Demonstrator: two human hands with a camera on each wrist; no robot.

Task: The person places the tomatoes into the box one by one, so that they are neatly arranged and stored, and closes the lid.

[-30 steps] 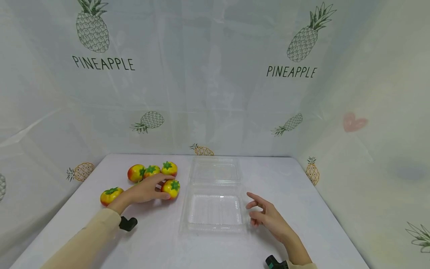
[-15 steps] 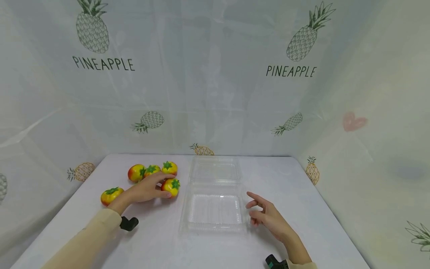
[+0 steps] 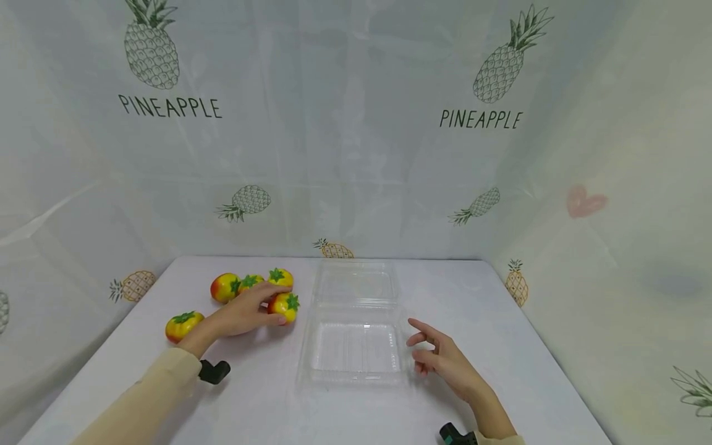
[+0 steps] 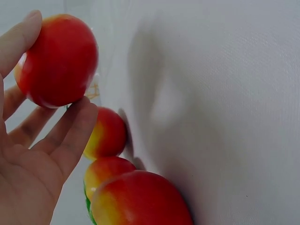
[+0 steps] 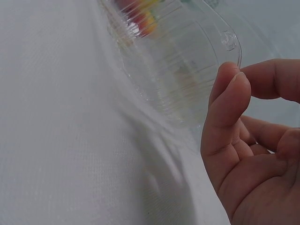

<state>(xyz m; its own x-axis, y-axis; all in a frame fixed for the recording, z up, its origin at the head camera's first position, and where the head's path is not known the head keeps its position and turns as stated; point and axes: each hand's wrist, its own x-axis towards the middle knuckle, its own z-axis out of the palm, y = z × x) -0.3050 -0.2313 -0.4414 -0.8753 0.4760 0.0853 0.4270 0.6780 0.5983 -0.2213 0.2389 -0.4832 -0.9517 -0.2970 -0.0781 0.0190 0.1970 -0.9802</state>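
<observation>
My left hand [image 3: 239, 313] grips a glossy yellow-and-red persimmon [image 3: 284, 308] with a green leafy cap. The left wrist view shows this persimmon [image 4: 61, 61] raised off the table, between thumb and fingers. Just behind that hand are three more persimmons in a row, one of them partly hidden by it. A further persimmon [image 3: 185, 326] lies to the left, beside the wrist. My right hand [image 3: 445, 361] hovers at the right edge of a clear plastic clamshell box [image 3: 356, 376], fingers loosely bent and thumb apart from the index finger. The box lies open with nothing inside.
The box's lid [image 3: 356, 281] is folded back flat toward the rear. A white cloth-like surface covers the table [image 3: 489, 346]. Pineapple-printed curtain [image 3: 356, 123] hangs behind and at both sides. A black wrist camera [image 3: 214, 371] sticks out from the left sleeve.
The held persimmon has risen slightly in my left hand, its green cap turning more to the right. My right hand and the box stay where they were.
</observation>
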